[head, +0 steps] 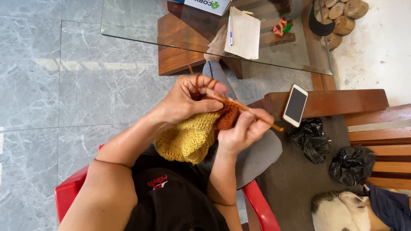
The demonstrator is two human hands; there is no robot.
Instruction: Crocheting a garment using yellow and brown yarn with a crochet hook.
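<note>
My left hand (188, 98) grips the top of a crocheted piece (192, 137), mustard yellow below and rust orange at its upper edge (227, 117). Orange yarn (198, 79) loops over the left fingers. My right hand (244, 130) pinches a thin orange crochet hook (267, 122) that runs slanted from the left fingers down to the right. The yellow part hangs over my lap, above a black shirt. Both hands sit close together over the work.
A glass table (128, 21) with a paper pad and pen (244, 32) stands ahead. A phone (296, 105) lies on a wooden bench arm. Two black bags (353, 164) and a white cat (340, 211) are at the right. I sit on a red chair (68, 188).
</note>
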